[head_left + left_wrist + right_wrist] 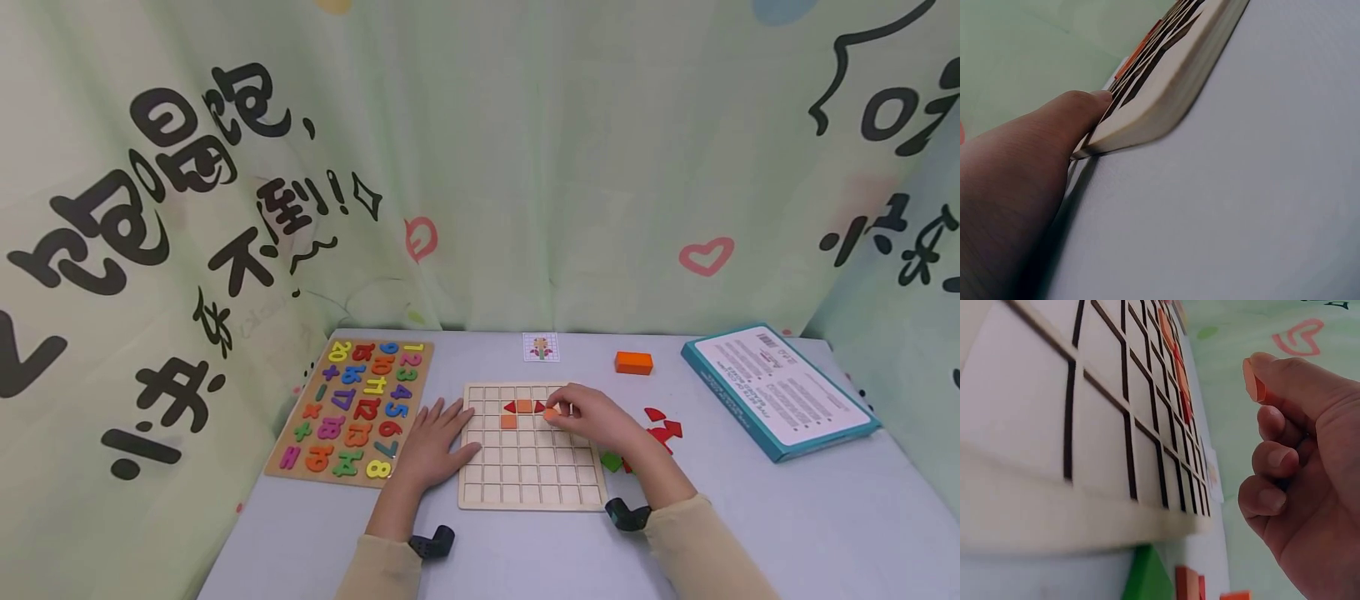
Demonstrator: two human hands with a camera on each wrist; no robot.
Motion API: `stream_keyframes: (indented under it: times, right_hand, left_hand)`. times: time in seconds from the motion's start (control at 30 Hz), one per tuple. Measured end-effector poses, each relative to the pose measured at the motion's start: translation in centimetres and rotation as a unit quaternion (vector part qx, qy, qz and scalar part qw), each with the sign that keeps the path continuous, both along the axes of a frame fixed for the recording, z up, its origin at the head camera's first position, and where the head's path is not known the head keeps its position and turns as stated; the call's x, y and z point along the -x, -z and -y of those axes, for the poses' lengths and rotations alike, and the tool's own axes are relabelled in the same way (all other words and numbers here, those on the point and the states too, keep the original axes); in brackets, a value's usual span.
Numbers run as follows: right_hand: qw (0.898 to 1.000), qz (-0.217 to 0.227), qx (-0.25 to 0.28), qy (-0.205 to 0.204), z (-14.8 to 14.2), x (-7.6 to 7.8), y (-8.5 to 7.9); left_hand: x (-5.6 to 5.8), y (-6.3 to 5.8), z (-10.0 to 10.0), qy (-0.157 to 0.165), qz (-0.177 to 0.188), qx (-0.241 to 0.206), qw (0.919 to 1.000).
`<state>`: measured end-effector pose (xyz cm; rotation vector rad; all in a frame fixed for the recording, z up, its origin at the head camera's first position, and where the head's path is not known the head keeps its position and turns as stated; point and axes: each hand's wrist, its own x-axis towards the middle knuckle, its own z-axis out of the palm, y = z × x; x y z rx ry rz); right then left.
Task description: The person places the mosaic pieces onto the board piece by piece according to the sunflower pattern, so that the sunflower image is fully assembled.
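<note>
Orange block (1254,381), one, pinched at the thumb tip of the right hand (596,418); the opposing finger is mostly hidden. Block sits at the very end of the grip, projecting past the thumb. Right wrist view: long axis runs roughly up-down, top leaning left; broad face turned left, narrow edge toward the hand. Head view: block lies over the grid board (530,473), right of its middle; contact cannot be told.

On the board: two orange squares (524,406), one in the row below the other, and two red triangles (510,407) flanking the upper square, apexes outward.

Left hand (433,443) flat, fingers spread, gripping nothing; thumb rests on the board's left edge.

Right of board: one green block (611,461) and several red pieces (654,414), partly hidden by the forearm, full count uncertain. Farther out: one number board (288,446) at left, one picture card (541,347) behind, one orange stack (633,362), one blue-edged box (780,392) at far right.
</note>
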<state>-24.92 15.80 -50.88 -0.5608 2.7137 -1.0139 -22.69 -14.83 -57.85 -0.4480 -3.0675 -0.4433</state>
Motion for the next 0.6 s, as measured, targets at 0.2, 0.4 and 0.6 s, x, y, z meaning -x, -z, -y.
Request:
stream_keyframes:
  times: [0.2, 0.4, 0.6]
  right_hand:
    - [1.000, -0.007, 0.010, -0.015, 1.7, 0.7, 0.9]
    - [1.000, -0.001, 0.001, -0.008, 2.9, 1.2, 1.7]
    - [1.000, 0.014, 0.002, 0.002, 3.5, 1.2, 2.0]
  left_hand:
    - [0.1, 0.0, 0.0, 0.003, -0.004, -0.002, 1.0000]
    - [0.0, 0.0, 0.0, 0.002, 0.000, -0.002, 1.0000]
    - [0.0, -0.1, 0.0, 0.000, 0.000, -0.001, 1.0000]
